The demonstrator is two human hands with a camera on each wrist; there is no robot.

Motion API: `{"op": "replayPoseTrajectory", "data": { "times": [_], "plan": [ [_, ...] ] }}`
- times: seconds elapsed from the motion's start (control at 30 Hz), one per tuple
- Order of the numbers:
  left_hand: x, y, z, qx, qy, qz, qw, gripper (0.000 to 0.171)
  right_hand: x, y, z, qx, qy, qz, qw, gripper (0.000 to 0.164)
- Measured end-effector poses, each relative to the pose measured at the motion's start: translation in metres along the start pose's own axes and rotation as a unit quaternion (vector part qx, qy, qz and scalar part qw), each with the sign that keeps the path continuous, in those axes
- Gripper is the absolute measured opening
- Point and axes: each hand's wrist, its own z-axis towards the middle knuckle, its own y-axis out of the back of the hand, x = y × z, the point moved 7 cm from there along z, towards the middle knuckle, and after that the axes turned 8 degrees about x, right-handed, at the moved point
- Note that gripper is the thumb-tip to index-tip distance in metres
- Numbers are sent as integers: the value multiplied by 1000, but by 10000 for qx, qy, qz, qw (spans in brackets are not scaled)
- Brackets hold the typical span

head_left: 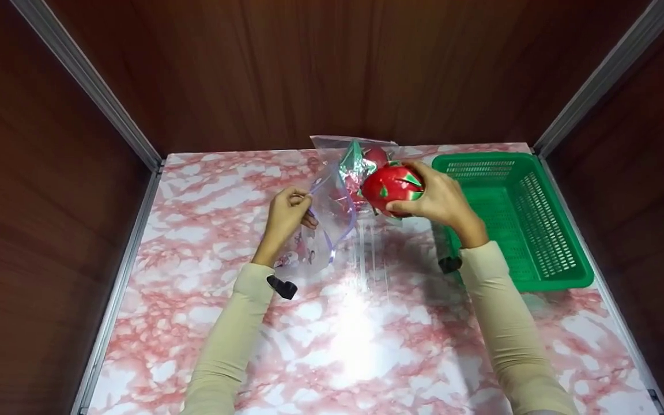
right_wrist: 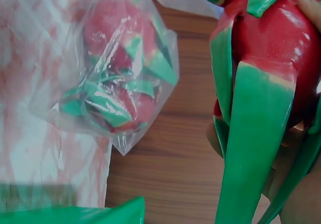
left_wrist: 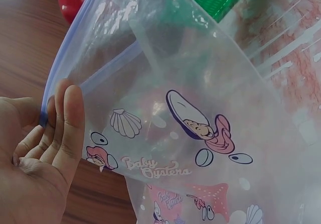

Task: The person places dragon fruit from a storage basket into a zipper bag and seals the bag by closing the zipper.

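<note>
My right hand [head_left: 438,196] grips a red dragon fruit [head_left: 389,189] with green scales, held just right of the mouth of a clear zip bag [head_left: 332,227]. In the right wrist view, long green leaves [right_wrist: 258,133] of the dragon fruit hang toward the camera. At the bag's purple zip edge, the fingers and thumb of my left hand [head_left: 289,216] pinch the rim. Printed shells and "Baby Oysters" lettering [left_wrist: 155,168] show on the bag in the left wrist view. Behind the held fruit, more red-and-green dragon fruit [right_wrist: 120,43] lies inside clear plastic.
A green plastic basket [head_left: 583,253] with slotted walls stands at the right of the pink-and-white marbled table [head_left: 309,357]. Dark wood panels [head_left: 332,69] with metal corner rails enclose the back and sides.
</note>
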Motion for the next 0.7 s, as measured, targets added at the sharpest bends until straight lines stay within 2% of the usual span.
{"op": "replayPoseTrajectory", "data": {
  "times": [0.23,0.47,0.7],
  "plan": [
    [0,-2,0,24,28,27,10000,14,8,-5,3,68,91,9,9999,99],
    [0,-1,1,42,-91,-36,9999,8,16,-8,4,-4,315,-108,9994,98],
    [0,-1,0,24,-14,-63,10000,10,22,-14,6,156,302,-88,9994,97]
  ]
}}
